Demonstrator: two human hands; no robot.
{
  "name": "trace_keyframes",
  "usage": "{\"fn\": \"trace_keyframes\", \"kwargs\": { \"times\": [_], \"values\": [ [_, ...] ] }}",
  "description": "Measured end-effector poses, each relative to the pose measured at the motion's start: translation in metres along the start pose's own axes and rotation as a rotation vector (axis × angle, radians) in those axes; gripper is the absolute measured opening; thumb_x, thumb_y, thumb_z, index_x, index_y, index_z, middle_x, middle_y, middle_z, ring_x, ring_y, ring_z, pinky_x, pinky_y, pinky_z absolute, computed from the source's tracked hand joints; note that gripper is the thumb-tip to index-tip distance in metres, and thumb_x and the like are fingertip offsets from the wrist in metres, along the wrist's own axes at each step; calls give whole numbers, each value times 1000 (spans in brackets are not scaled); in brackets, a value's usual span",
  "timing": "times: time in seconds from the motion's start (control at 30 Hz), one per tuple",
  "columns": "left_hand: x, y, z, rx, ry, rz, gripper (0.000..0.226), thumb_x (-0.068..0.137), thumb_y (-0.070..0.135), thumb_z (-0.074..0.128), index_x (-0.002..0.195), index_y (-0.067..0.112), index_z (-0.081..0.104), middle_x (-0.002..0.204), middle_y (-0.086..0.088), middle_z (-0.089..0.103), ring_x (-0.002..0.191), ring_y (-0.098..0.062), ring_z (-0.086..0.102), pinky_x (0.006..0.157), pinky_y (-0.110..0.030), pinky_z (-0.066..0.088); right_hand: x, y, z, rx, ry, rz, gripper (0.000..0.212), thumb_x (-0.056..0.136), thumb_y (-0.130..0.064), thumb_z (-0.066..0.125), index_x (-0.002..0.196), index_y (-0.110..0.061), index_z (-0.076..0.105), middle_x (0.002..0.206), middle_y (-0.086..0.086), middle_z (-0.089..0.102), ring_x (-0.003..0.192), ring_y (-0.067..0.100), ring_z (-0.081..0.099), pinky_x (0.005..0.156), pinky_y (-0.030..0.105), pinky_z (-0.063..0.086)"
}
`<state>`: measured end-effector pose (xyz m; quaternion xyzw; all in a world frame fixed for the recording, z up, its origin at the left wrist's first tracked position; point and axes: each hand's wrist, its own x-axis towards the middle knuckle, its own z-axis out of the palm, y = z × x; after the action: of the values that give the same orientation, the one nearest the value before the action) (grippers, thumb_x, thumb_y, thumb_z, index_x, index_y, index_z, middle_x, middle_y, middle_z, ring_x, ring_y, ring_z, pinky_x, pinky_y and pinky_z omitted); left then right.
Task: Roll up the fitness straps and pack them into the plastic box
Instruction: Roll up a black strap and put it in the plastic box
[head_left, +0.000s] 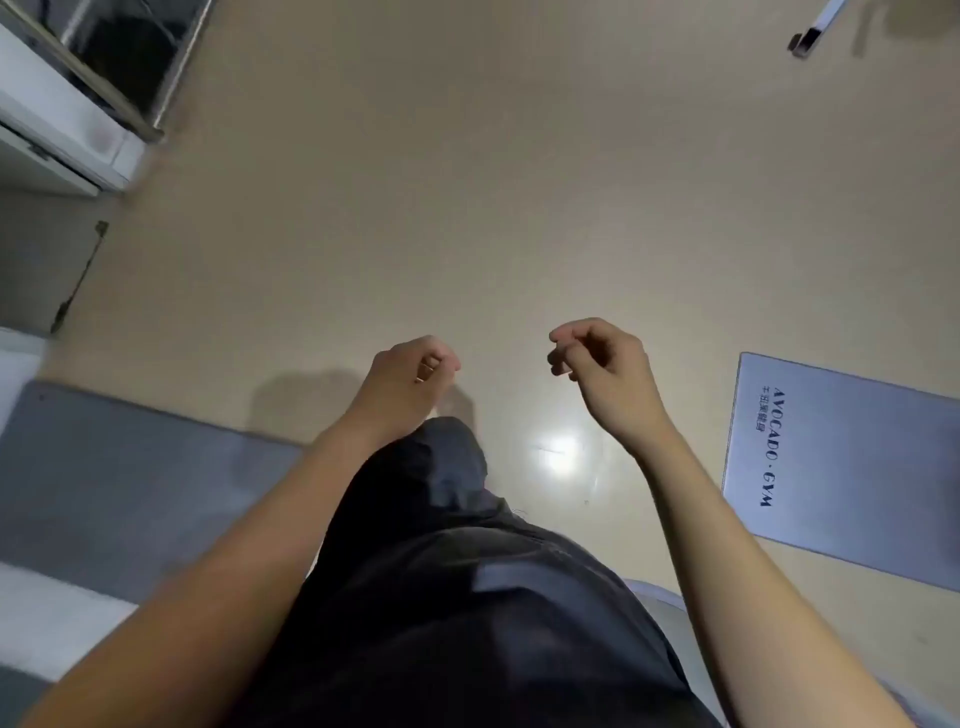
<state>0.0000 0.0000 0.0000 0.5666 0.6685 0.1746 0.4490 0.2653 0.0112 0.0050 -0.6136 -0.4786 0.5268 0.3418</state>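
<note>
No fitness strap or plastic box shows in the head view. My left hand (410, 376) hovers over the beige floor (467, 208), its fingers loosely curled with nothing in them. My right hand (602, 364) is held at the same height a little to the right, fingers also loosely curled and holding nothing. Both bare forearms reach forward from the bottom of the frame. My dark trouser leg (441, 545) steps forward between them.
A grey mat (130, 493) lies on the floor at the left. A grey mat printed AVOCADO GYM (841, 467) lies at the right. A white cabinet with a glass front (78, 93) stands at the far left. A metal leg with a dark foot (808, 36) is at the top right.
</note>
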Motion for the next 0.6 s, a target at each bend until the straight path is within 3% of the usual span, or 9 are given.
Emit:
{"fn": "trace_keyframes", "kwargs": {
  "times": [0.17,0.27,0.37,0.53,0.6],
  "values": [
    [69,12,-19,127,-67,18,12,104,25,62,100,26,74,94,16,74,86,1,66,77,-18,50,90,-24,-11,-107,-3,-4,23,101,-11,56,101,-23,76,84,-4,77,86,19,75,84,32,60],
    [138,28,-38,122,-95,47,12,104,27,62,98,26,73,92,17,73,87,-3,66,80,-25,55,158,-42,-19,-136,17,6,21,103,-13,56,102,-24,75,83,-5,77,83,16,74,82,28,58],
    [213,54,-59,102,-101,50,13,104,20,63,99,23,74,85,19,71,83,-5,66,78,-24,53,227,-74,-29,-140,57,17,20,104,-16,56,105,-24,75,86,-3,78,83,15,75,82,24,58],
    [340,127,-84,1,-165,129,17,106,16,63,106,24,78,96,11,77,88,-4,71,73,-8,48,320,-107,-50,-123,75,146,21,104,-13,56,108,-22,75,91,1,79,83,18,75,80,29,57],
    [394,164,-91,-34,-179,151,17,106,16,62,108,23,78,98,7,78,89,-10,73,75,-13,52,352,-115,-61,-70,91,250,23,102,-12,55,108,-21,76,93,5,79,81,16,75,78,29,55]
  ]
}}
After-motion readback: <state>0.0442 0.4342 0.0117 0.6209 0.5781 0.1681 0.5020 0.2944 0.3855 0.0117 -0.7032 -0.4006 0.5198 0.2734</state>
